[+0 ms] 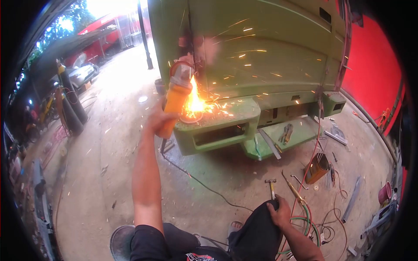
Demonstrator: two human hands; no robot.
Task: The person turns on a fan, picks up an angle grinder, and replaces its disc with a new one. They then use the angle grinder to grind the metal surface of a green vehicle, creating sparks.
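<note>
My left hand is wrapped around the orange body of an angle grinder, held out at arm's length. Bright sparks pour from its head beside the green vehicle panel and spray rightward. Below the grinder is the green step-like bumper corner. My right hand rests on my dark-trousered knee, thumb and fingers apart. A hammer shows just beyond that hand, its handle end hidden behind the knee; it looks to lie on the floor.
A torch with hoses, a rusty tin and metal strips lie to the right. Pliers-like tools sit on the green lower step. A black cable crosses the floor. Gas cylinders stand left.
</note>
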